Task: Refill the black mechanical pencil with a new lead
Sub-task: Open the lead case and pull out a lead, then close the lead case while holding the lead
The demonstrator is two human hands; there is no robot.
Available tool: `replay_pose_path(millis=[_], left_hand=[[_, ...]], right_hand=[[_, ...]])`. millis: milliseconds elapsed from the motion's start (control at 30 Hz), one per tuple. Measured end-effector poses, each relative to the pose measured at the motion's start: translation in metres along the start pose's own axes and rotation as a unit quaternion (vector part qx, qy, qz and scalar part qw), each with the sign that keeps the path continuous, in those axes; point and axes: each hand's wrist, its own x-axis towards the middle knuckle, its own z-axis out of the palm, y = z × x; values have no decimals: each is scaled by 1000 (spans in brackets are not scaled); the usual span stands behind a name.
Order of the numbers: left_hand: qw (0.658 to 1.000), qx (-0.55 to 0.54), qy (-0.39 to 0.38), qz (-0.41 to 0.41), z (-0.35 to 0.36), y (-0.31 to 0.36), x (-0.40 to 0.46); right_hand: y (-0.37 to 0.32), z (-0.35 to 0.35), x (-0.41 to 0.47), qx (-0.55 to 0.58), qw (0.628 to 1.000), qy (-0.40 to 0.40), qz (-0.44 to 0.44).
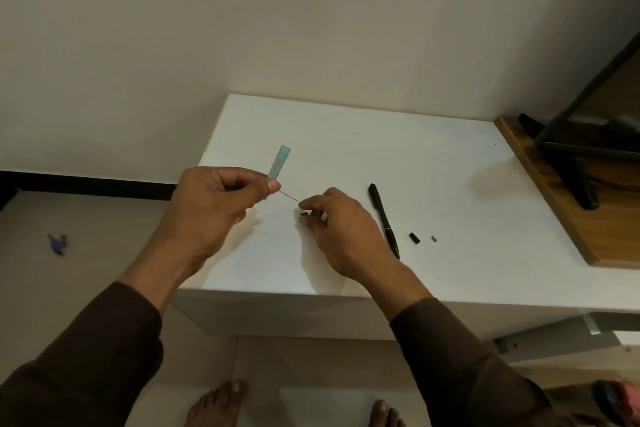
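Observation:
The black mechanical pencil [383,220] lies on the white table [433,184], just right of my right hand. Its small black cap [414,238] and a tiny grey piece [433,238] rest beside its near end. My left hand [211,208] pinches the lower end of a translucent teal lead case [279,161], which points up and away. A thin dark lead [289,196] runs from the case's lower end to my right hand [341,232], whose fingertips pinch its far end. A small black bit [303,214] sits at those fingertips.
A wooden board [554,198] with a black stand [581,163] on it borders the table's right side. The wall runs behind the table. A purple scrap [58,243] lies on the floor at left; my bare feet and a sandal [620,402] are below.

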Motion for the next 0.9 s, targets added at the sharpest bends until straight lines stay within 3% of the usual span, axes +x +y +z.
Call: replay_pose_path(millis=[233,367,567,900], left_hand=[[1000,12,-10,1,0,-2,0],[1000,20,-13,6,3,-3,0],[997,44,-58,14,27,-5,-5],[991,58,-110,41,65,2,-17]], right_hand=[[-3,4,3,-11,1000,14,2],[1,-16,0,134,986,77,57],[3,-72,-12,352,914,194,56],[19,-80,-21,372,911,168,56]])
